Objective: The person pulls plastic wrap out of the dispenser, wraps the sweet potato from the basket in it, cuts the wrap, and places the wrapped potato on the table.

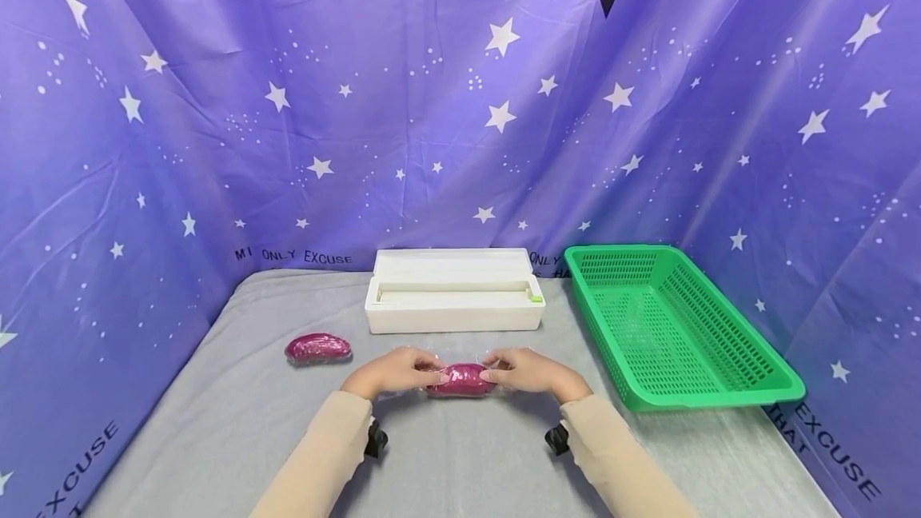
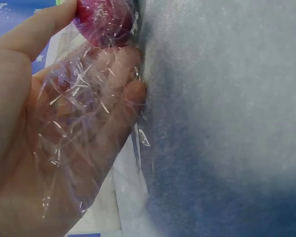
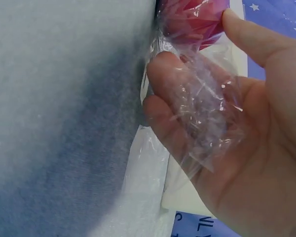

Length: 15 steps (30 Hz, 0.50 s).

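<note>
Between the two hands, a glossy purple-red oblong vegetable [image 1: 463, 380] lies on the grey cloth in clear plastic wrap. The left hand [image 1: 404, 370] grips its left end, with the thumb on the top side and the fingers behind. At the other end the right hand [image 1: 528, 372] grips it the same way. Crumpled loose wrap [image 2: 74, 113] trails from the vegetable over the left palm. More of the wrap [image 3: 207, 108] bunches against the right fingers. Another wrapped purple-red vegetable [image 1: 318, 348] lies to the left, apart from the hands.
Behind the hands stands a white plastic-wrap dispenser box [image 1: 455, 318], its lid raised and a yellow-green piece at its right end. A green perforated basket [image 1: 719, 400] sits on the right. Starry purple fabric [image 1: 432, 102] surrounds the grey cloth-covered table [image 1: 460, 462].
</note>
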Tool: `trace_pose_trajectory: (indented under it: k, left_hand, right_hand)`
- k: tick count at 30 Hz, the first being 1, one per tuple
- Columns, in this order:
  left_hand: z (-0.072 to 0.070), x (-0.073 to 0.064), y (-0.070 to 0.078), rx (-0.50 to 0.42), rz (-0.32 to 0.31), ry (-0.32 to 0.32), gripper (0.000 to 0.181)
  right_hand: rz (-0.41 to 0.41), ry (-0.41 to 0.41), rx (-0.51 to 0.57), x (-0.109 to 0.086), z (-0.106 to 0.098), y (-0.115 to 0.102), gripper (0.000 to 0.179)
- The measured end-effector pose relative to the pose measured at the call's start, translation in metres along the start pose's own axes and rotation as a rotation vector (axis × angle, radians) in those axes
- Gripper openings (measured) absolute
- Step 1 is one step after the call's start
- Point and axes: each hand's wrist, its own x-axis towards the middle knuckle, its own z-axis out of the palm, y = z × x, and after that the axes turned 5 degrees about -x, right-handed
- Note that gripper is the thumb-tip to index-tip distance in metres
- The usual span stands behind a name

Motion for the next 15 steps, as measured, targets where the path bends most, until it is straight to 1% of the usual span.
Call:
trace_pose_trajectory:
  k: [2, 4, 6, 10, 12, 15]
  left_hand:
    - [0.0, 0.0, 0.0, 0.011, 0.009, 0.007, 0.04]
    - [-0.001, -0.001, 0.002, 0.032, 0.04, 0.029, 0.042]
    - [-0.001, -0.001, 0.005, 0.068, 0.092, 0.06, 0.041]
    - [-0.001, 0.001, 0.014, 0.158, 0.212, 0.114, 0.032]
    - [0.001, 0.002, 0.017, 0.184, 0.248, 0.115, 0.03]
    - [0.003, 0.004, 0.018, 0.215, 0.279, 0.11, 0.034]
  right_hand:
    - [-0.017, 0.009, 0.012, 0.0, 0.0, 0.001, 0.029]
    - [-0.024, 0.008, 0.016, 0.001, 0.0, 0.002, 0.029]
    - [-0.026, 0.004, 0.004, 0.002, 0.0, 0.002, 0.029]
    - [-0.016, -0.001, -0.019, 0.004, -0.001, 0.003, 0.031]
    - [-0.016, 0.002, -0.035, 0.005, -0.001, 0.003, 0.032]
    - [-0.02, 0.0, -0.05, 0.007, -0.001, 0.005, 0.033]
